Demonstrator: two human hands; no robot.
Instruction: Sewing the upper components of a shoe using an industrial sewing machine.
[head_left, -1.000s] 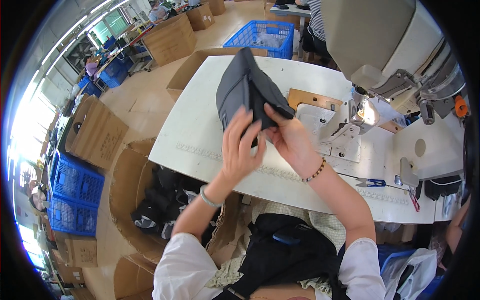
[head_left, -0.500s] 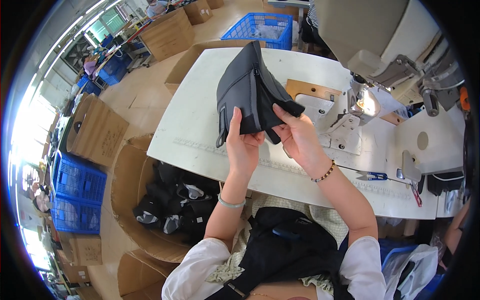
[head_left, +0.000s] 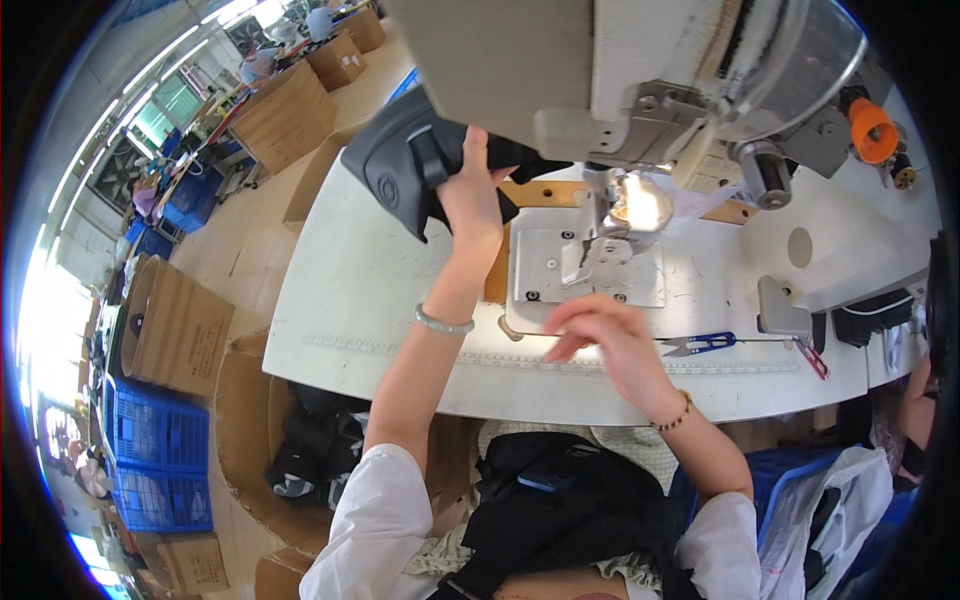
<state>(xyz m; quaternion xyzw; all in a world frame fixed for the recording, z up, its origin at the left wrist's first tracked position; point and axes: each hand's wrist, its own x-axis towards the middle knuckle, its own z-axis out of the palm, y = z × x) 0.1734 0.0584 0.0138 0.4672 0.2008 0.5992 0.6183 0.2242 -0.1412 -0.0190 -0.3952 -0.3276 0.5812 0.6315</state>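
My left hand [head_left: 473, 205] grips a black, soft-sided bag [head_left: 392, 165] with the thumb on top. The bag is raised over the far left of the white table [head_left: 345, 290], and the sewing machine head [head_left: 500, 65] hides part of it. A strap loop and a round raised mark show on its surface. Lower and to the right, my right hand [head_left: 618, 345] is over the table in front of the machine's metal plate [head_left: 545, 285]. Its fingers are loosely bent and apart, somewhat blurred, with nothing in them. The presser foot [head_left: 580, 262] is just beyond that hand.
Blue-handled thread snips [head_left: 708, 343] lie right of my right hand, near a printed ruler strip [head_left: 735, 368]. A cardboard box [head_left: 240, 430] with black pieces stands left of my lap. Blue crates [head_left: 160, 430] are farther left. A plastic-lined blue bin [head_left: 800, 480] is at right.
My right hand has let go of the bag and come down toward the table's front. My left hand has carried the bag left and turned it over, partly behind the machine head. The view has shifted right.
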